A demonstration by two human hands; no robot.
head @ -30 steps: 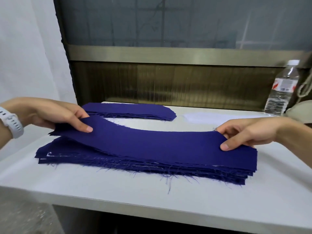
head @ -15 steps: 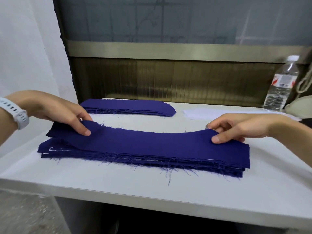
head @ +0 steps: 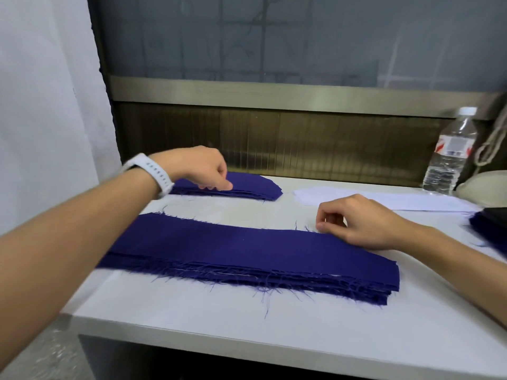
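On near stack (head: 274, 279), top piece (head: 247, 244) laid flat, released: right hand (head: 365, 223) loose, empty; left hand (head: 201, 168) now at far stack (head: 255, 187), grip unclear.

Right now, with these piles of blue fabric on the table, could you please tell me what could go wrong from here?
1. The left hand reaches the far stack, where many thin layers lie close together; its grip may catch several pieces instead of one.
2. That arm passes over the left end of the near stack, and loose threads trail from its frayed front edge; a snag could pull the top pieces askew.
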